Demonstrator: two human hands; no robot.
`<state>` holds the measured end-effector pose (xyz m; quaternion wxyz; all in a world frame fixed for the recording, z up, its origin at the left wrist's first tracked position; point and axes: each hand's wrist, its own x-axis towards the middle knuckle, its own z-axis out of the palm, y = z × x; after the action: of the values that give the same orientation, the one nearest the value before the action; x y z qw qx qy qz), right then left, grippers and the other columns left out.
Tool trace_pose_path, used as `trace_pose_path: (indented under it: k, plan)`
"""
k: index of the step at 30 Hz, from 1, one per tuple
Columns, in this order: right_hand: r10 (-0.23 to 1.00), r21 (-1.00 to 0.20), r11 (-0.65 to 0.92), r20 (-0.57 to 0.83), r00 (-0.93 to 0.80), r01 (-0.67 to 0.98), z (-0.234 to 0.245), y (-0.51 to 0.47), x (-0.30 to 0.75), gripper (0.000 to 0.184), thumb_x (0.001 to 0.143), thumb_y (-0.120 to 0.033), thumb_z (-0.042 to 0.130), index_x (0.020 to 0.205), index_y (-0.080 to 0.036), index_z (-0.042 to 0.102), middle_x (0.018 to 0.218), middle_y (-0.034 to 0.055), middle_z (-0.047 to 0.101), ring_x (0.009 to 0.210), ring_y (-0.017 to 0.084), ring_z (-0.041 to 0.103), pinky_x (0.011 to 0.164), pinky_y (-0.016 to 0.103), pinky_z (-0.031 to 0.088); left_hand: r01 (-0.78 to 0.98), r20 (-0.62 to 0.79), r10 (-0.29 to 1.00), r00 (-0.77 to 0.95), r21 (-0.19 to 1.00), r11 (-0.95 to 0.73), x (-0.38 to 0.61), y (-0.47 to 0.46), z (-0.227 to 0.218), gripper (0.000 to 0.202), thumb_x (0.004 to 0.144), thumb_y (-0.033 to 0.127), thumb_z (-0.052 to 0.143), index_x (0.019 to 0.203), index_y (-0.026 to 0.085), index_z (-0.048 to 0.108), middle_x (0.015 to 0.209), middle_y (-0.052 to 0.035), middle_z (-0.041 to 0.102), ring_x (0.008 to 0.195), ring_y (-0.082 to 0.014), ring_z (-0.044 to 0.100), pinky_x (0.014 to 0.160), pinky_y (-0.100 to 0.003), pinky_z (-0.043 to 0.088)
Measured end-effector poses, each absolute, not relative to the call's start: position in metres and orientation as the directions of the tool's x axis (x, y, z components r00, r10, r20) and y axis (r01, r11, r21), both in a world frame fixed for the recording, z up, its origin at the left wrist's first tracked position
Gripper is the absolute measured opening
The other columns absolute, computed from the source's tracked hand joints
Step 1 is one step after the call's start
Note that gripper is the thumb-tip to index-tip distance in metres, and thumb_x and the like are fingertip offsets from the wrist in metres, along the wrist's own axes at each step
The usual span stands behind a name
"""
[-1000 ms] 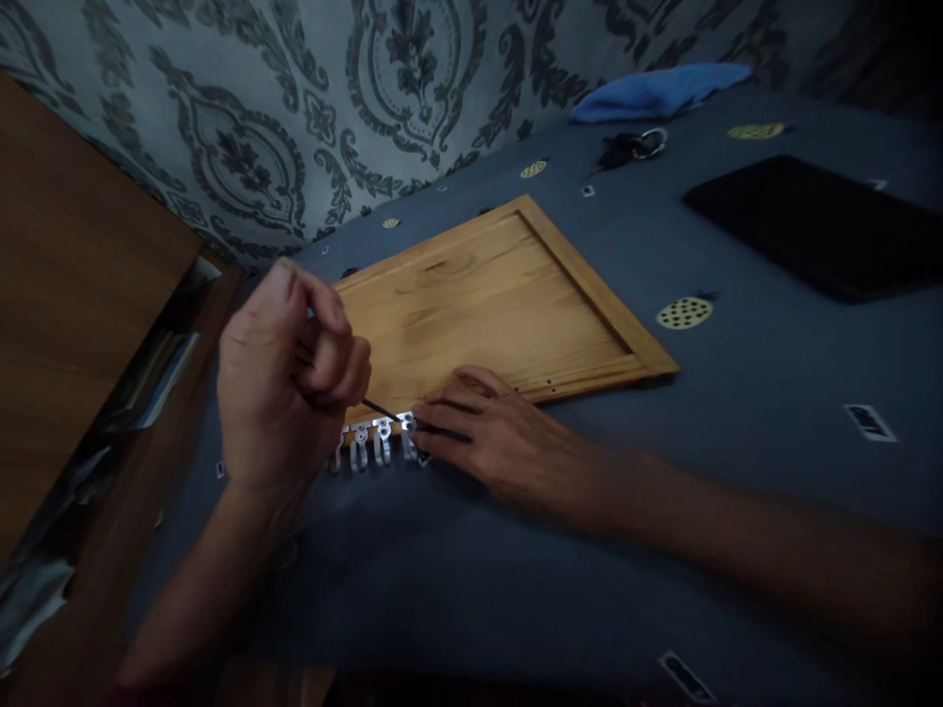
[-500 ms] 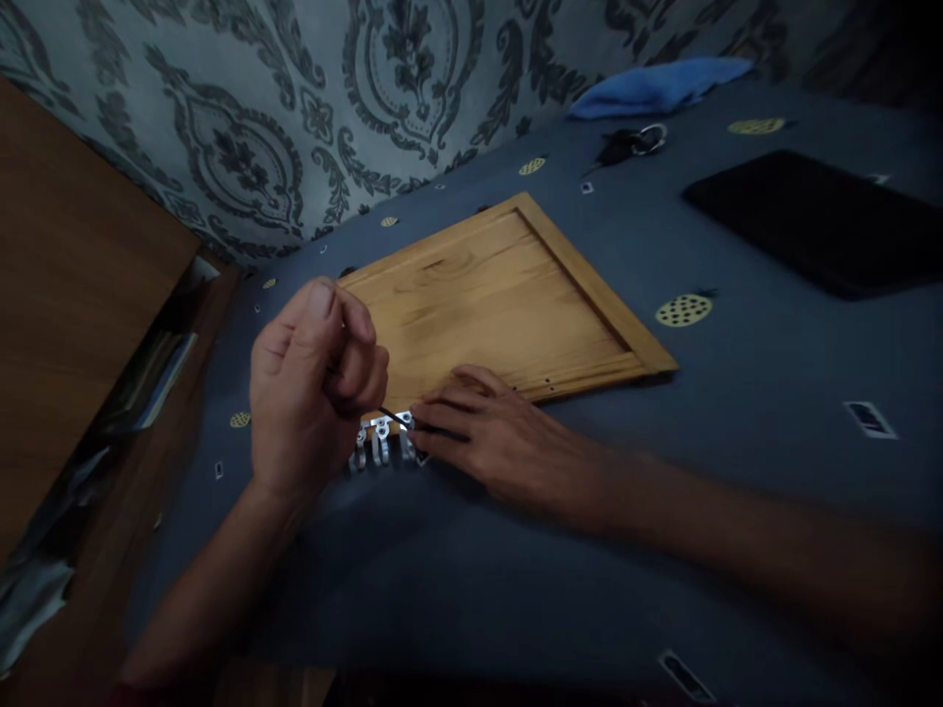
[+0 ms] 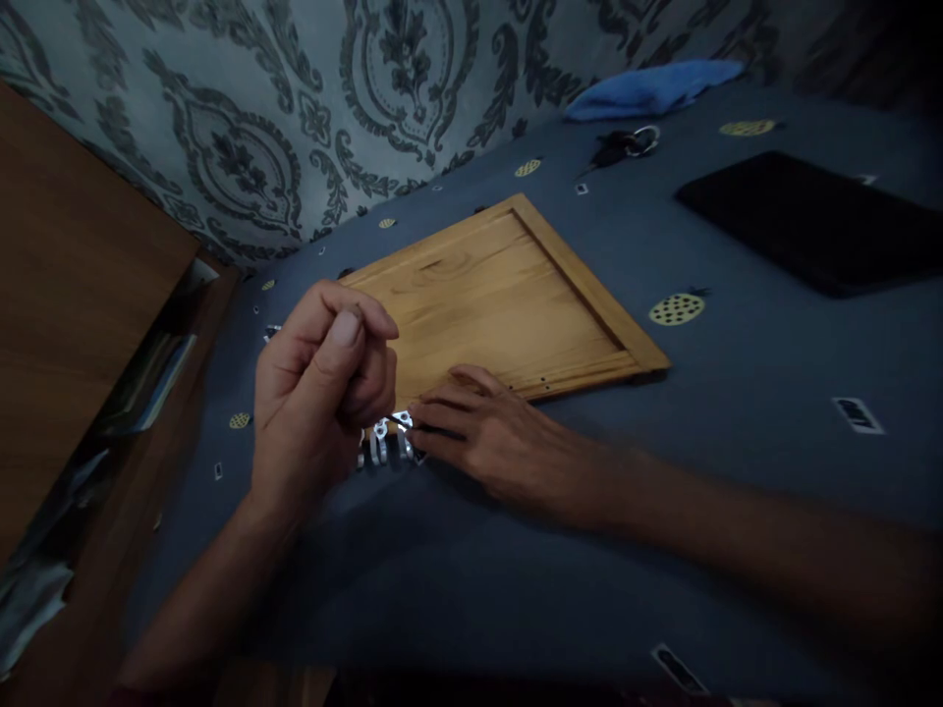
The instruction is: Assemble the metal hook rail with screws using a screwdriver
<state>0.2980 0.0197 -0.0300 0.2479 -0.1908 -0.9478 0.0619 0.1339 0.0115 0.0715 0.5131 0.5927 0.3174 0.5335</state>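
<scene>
My left hand (image 3: pixel 316 383) is closed in a fist, thumb on top. From it juts a thin dark shaft, apparently of a screwdriver (image 3: pixel 399 422), whose handle is hidden inside the fingers. The shaft points at shiny metal hooks (image 3: pixel 381 439) on the near edge of a framed wooden board (image 3: pixel 478 304). My right hand (image 3: pixel 501 442) rests flat there with fingers stretched, fingertips beside the hooks and the shaft's end. Whether a small part sits under those fingertips I cannot tell. The fist hides the board's near left corner.
The board lies on a blue patterned cloth (image 3: pixel 560 599). Farther back are a folded blue cloth (image 3: pixel 655 88) and keys on a ring (image 3: pixel 626 144). A flat black object (image 3: pixel 810 221) lies at right. Another shiny metal piece (image 3: pixel 272 332) shows behind my fist. A wooden cabinet (image 3: pixel 81 255) stands left.
My left fist has turned, its thumb swinging right and slightly down. The metal piece behind it has come into view. My right hand stays on the board's edge.
</scene>
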Motion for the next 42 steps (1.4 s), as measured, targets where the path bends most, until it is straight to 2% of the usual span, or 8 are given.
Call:
trace_pose_path:
  k: [6, 10, 17, 22, 29, 35, 39, 42]
  plan:
    - [0.403, -0.209, 0.915, 0.428, -0.809, 0.346, -0.029, 0.020, 0.297, 0.024, 0.100, -0.009, 0.055, 0.118, -0.016, 0.070, 0.120, 0.0099, 0.072, 0.114, 0.027, 0.057, 0.106, 0.048, 0.039, -0.174, 0.250, 0.927, 0.279, 0.963, -0.207, 0.130, 0.016, 0.075, 0.013, 0.088, 0.029, 0.080, 0.090, 0.019, 0.071, 0.052, 0.0078, 0.036, 0.042, -0.0076, 0.024, 0.040, -0.019, 0.025]
    - [0.405, -0.213, 0.914, 0.428, -0.808, 0.345, -0.028, 0.020, 0.297, 0.023, 0.104, -0.012, 0.051, 0.117, -0.017, 0.070, 0.120, 0.0094, 0.072, 0.114, 0.026, 0.057, 0.106, 0.046, 0.039, -0.187, 0.254, 0.929, 0.268, 0.960, -0.208, 0.129, 0.017, 0.074, 0.017, 0.086, 0.030, 0.081, 0.091, 0.019, 0.071, 0.051, 0.0088, 0.035, 0.041, -0.0069, 0.020, 0.039, -0.018, 0.022]
    - [0.390, -0.182, 0.921, 0.431, -0.814, 0.345, -0.028, 0.021, 0.298, 0.023, 0.104, -0.014, 0.052, 0.116, -0.016, 0.071, 0.117, 0.0106, 0.073, 0.112, 0.027, 0.058, 0.105, 0.048, 0.039, -0.217, 0.374, 0.901, 0.221, 0.919, -0.328, 0.128, 0.017, 0.068, 0.031, 0.090, 0.044, 0.077, 0.076, 0.018, 0.068, 0.046, 0.0117, 0.022, 0.038, -0.0045, 0.012, 0.039, -0.017, 0.025]
    - [0.389, -0.192, 0.921, 0.467, -0.794, 0.338, -0.031, 0.021, 0.297, 0.019, 0.101, -0.011, 0.056, 0.112, -0.015, 0.071, 0.116, 0.0102, 0.072, 0.109, 0.027, 0.057, 0.102, 0.047, 0.040, -0.178, 0.325, 0.925, 0.200, 0.940, -0.291, 0.130, 0.019, 0.068, 0.040, 0.095, 0.046, 0.073, 0.067, 0.018, 0.065, 0.044, 0.0121, 0.018, 0.035, -0.0037, 0.006, 0.035, -0.015, 0.020]
    - [0.392, -0.224, 0.920, 0.457, -0.799, 0.323, -0.028, 0.020, 0.297, 0.018, 0.102, -0.014, 0.057, 0.113, -0.013, 0.072, 0.114, 0.0103, 0.072, 0.109, 0.027, 0.057, 0.103, 0.047, 0.041, -0.206, 0.291, 0.847, 0.445, 0.954, -0.219, 0.124, 0.027, 0.070, 0.030, 0.098, 0.037, 0.070, 0.072, 0.020, 0.068, 0.044, 0.0126, 0.018, 0.031, -0.0028, 0.007, 0.032, -0.013, 0.018]
    - [0.387, -0.207, 0.922, 0.462, -0.798, 0.327, -0.028, 0.020, 0.298, 0.019, 0.101, -0.013, 0.057, 0.113, -0.014, 0.071, 0.113, 0.0102, 0.072, 0.107, 0.027, 0.056, 0.101, 0.047, 0.041, -0.257, 0.297, 0.730, 0.615, 0.951, -0.170, 0.112, 0.034, 0.068, 0.030, 0.105, 0.036, 0.056, 0.086, 0.020, 0.073, 0.047, 0.0131, 0.017, 0.030, -0.0028, 0.006, 0.031, -0.013, 0.020]
    - [0.390, -0.207, 0.921, 0.450, -0.803, 0.331, -0.029, 0.020, 0.298, 0.020, 0.103, -0.015, 0.054, 0.114, -0.016, 0.071, 0.116, 0.0105, 0.072, 0.108, 0.027, 0.056, 0.101, 0.047, 0.041, -0.234, 0.271, 0.736, 0.620, 0.960, -0.156, 0.112, 0.034, 0.068, 0.026, 0.103, 0.034, 0.061, 0.085, 0.019, 0.072, 0.048, 0.0123, 0.019, 0.030, -0.0024, 0.009, 0.033, -0.013, 0.021]
    - [0.388, -0.220, 0.921, 0.453, -0.803, 0.321, -0.030, 0.021, 0.297, 0.018, 0.100, -0.012, 0.059, 0.113, -0.014, 0.071, 0.116, 0.0111, 0.072, 0.110, 0.028, 0.058, 0.103, 0.049, 0.041, -0.256, 0.333, 0.776, 0.536, 0.940, -0.226, 0.113, 0.035, 0.074, 0.025, 0.100, 0.033, 0.065, 0.080, 0.018, 0.071, 0.048, 0.0119, 0.019, 0.032, -0.0020, 0.008, 0.032, -0.013, 0.022]
